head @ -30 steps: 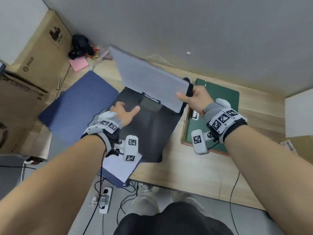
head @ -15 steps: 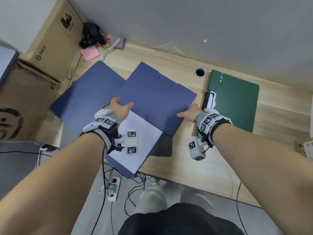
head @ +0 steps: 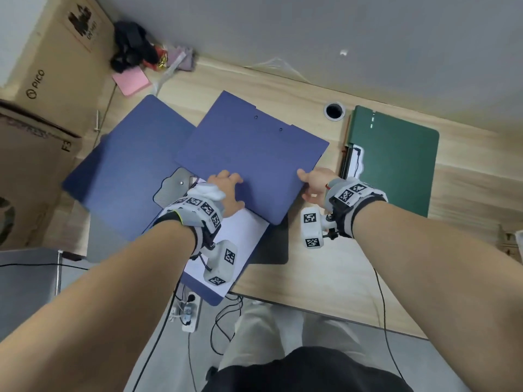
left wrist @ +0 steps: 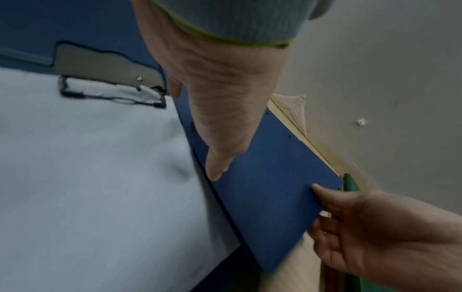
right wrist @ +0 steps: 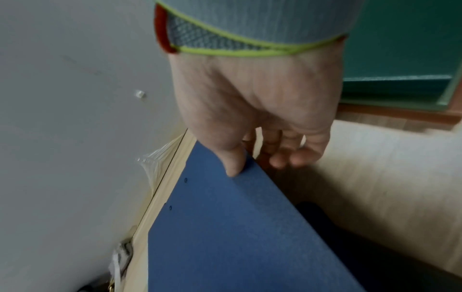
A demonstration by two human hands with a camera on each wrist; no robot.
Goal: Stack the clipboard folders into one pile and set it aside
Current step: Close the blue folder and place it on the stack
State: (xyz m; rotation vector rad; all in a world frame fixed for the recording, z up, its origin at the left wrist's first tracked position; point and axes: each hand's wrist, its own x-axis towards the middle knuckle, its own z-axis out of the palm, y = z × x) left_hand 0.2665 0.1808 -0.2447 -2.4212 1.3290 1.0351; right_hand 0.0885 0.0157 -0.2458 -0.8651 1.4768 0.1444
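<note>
A closed blue clipboard folder (head: 252, 154) (right wrist: 225, 227) lies slanted mid-desk. My left hand (head: 226, 190) (left wrist: 217, 118) grips its near-left edge, thumb on the cover. My right hand (head: 314, 185) (right wrist: 250, 118) pinches its right edge, thumb on top and fingers below. It overlaps an open blue folder (head: 127, 171) at the left, whose metal clip (head: 172, 188) (left wrist: 105, 69) and white paper (head: 243, 239) show beside my left wrist. A green folder (head: 396, 165) (right wrist: 400, 49) lies closed at the right. A black flat board (head: 274, 247) pokes out from under the held folder.
Cardboard boxes (head: 42, 94) stand against the wooden desk's (head: 325, 264) left end. A pink notepad (head: 131, 82) and dark clutter (head: 133, 52) sit in the back left corner. A cable hole (head: 334, 110) lies between the blue and green folders. The open folder overhangs the front edge.
A second ago my right hand was folding the raised cover down over the dark inside. The folder is now closed, and both hands hold its edges.
</note>
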